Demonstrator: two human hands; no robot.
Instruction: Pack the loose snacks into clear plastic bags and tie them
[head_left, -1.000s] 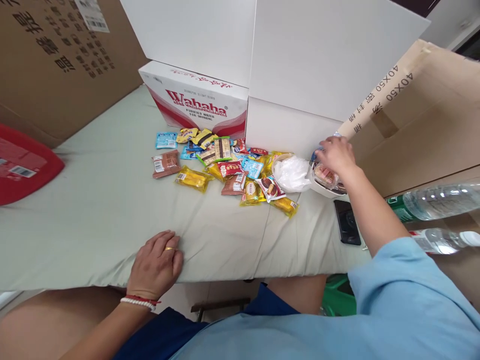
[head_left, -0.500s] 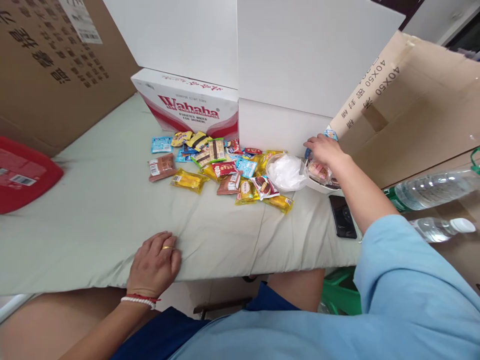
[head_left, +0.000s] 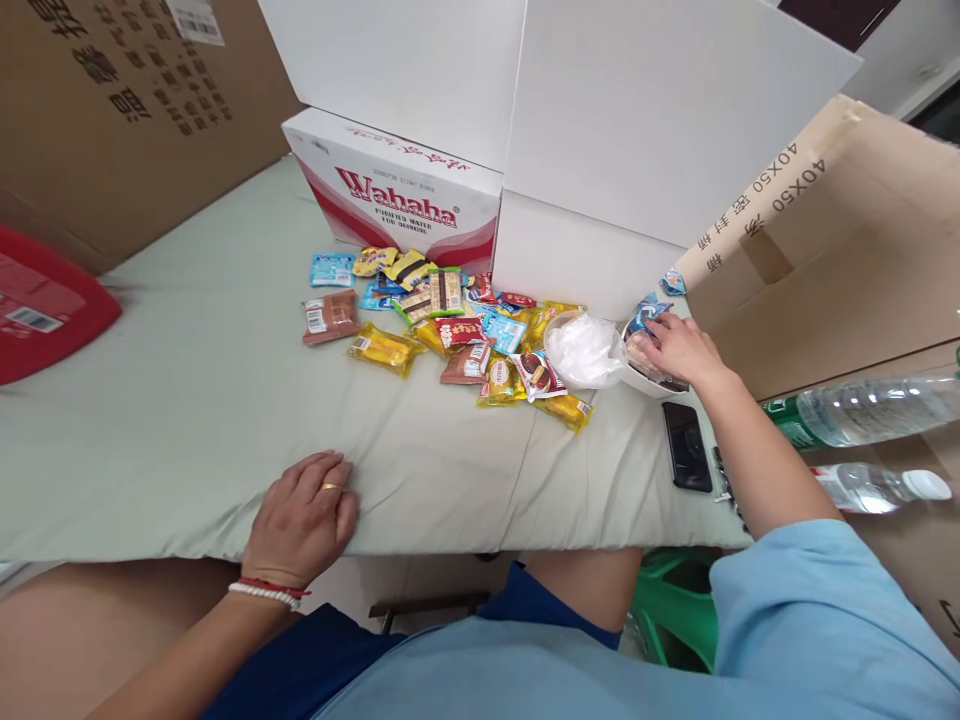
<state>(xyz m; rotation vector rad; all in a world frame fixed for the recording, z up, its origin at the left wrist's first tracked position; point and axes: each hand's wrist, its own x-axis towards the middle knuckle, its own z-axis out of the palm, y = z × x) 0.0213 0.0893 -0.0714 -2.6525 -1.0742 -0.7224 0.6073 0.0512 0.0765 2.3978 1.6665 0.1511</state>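
Observation:
My left hand (head_left: 300, 515) rests palm down on the cloth near the table's front edge, its fingers loosely bent and nothing visible in them. At the right, my right hand (head_left: 686, 350) reaches over a white bowl (head_left: 651, 383) of wrapped snacks. Its thumb and fingers close on a blue snack packet (head_left: 646, 313) at the bowl's far side; the fingertips are partly hidden. Beside that bowl sits a round tub (head_left: 553, 328) with a white plastic bag (head_left: 587, 350). Left of them lies a loose heap of snacks, among them a yellow-wrapped snack (head_left: 384, 350) and a brown packet (head_left: 330, 316).
A Wahaba-style water carton (head_left: 405, 205) and white panels (head_left: 600, 110) stand behind the snacks. Cardboard boxes (head_left: 810, 250) flank both sides. A phone (head_left: 687, 447) lies right of centre. Water bottles (head_left: 877, 410) are at far right, a red object (head_left: 45, 310) at far left.
My right hand has come nearer and lower over the bowl, with the blue packet now showing at its fingers. My left hand stays on the cloth. The view has shifted slightly.

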